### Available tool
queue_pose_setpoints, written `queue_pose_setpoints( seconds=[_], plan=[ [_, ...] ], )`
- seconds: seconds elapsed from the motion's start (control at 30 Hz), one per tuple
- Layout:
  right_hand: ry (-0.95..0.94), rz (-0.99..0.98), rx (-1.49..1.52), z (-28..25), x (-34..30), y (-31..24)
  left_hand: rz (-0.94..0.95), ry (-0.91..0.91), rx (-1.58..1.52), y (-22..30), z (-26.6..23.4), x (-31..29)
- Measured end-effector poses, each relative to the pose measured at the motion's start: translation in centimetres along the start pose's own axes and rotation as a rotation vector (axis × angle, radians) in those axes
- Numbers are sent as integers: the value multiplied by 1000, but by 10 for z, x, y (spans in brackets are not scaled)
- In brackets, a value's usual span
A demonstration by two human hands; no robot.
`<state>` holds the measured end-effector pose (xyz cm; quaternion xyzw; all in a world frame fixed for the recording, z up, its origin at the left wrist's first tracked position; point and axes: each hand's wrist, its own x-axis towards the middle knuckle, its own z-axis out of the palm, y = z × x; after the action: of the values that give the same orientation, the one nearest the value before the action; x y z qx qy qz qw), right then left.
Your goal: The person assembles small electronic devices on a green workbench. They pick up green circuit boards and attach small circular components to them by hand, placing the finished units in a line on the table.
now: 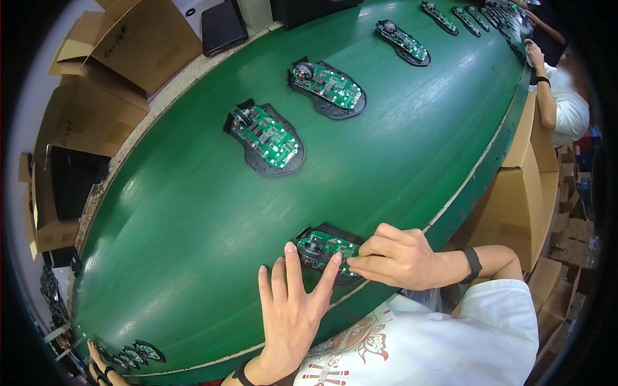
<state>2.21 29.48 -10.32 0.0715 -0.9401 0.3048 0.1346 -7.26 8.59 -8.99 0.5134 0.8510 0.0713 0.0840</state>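
A computer mouse base (348,281) of black plastic lies at the belt's near edge, fitted with a green circuit board (327,248) that carries a dark scroll wheel. The fingers of my left hand (293,305) are spread; its index finger and thumb touch the board's near side. From the right, my right hand (402,257) is closed in a pinch at the board's right end. Whatever its fingertips hold, if anything, is hidden. Farther off lie two similar mouse assemblies, the left one (267,140) and the right one (328,89).
The green conveyor belt (174,251) carries more mouse assemblies toward the far right, where a co-worker's arm (546,96) reaches in. Another person's hand (98,363) is beside several assemblies at lower left. Cardboard boxes (129,48) line the far side; an open carton (515,206) stands right.
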Motion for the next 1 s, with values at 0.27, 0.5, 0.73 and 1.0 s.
queue_pose_setpoints(
  seconds=[0.27, 0.5, 0.73, 1.0],
  plan=[
    [-10, -41, 47, 4, 5, 2, 14, 15, 9, -2, 0, -2],
    [-6, 8, 79, -9, 6, 7, 26, 19, 8, -3, 2, 1],
    [148, 135, 84, -13, -5, 26, 28, 14, 22, -2, 3, 6],
    [175, 101, -49, -6, -13, 12, 113, 27, 118, -28, -22, 4]
  ],
)
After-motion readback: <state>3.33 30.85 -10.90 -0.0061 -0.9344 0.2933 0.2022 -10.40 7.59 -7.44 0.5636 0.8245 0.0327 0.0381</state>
